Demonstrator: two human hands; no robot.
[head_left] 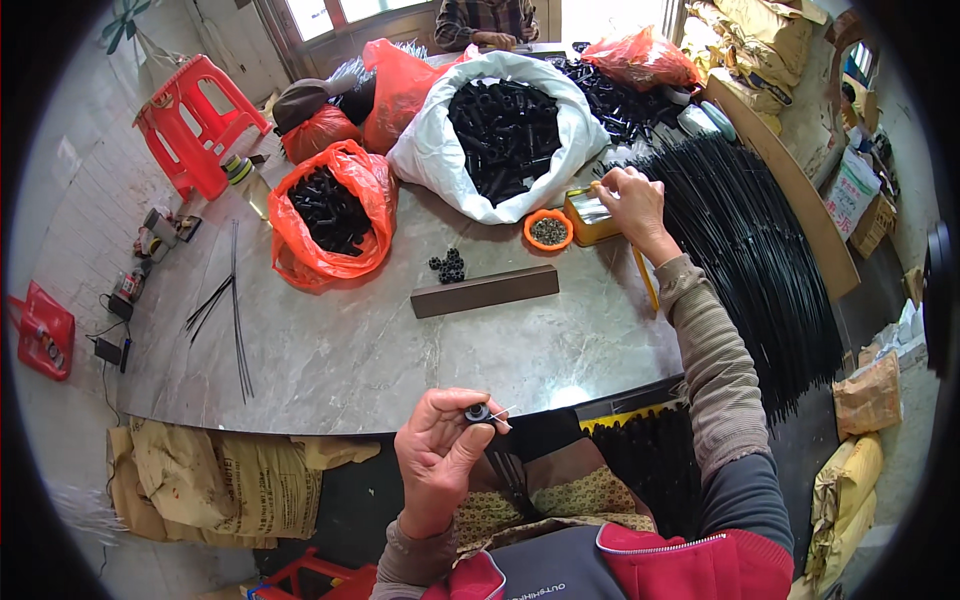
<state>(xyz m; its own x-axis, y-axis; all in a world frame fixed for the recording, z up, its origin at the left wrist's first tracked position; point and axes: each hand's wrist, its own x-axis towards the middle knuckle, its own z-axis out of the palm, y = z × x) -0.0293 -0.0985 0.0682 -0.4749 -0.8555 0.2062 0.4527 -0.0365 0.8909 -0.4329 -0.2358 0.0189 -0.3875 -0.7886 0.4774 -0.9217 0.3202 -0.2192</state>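
My left hand (440, 455) is closed in front of the table's near edge. Between thumb and fingers it pinches a small black round plastic part (477, 411), from which thin pale prongs stick out to the right. My right hand (632, 205) reaches over a yellow open-topped container (592, 222) with something pale and shiny inside. Its fingers are bent together at the rim, and what they grip is too small to make out. An orange bowl (548, 231) of small metal pieces stands just left of that container.
A brown bar (484, 291) lies mid-table, with small black parts (447, 266) behind it. A white sack (430, 140) and a red bag (290, 240) hold black tubes. Long black rods (745, 250) are heaped at right. Another person (485, 25) sits across the table.
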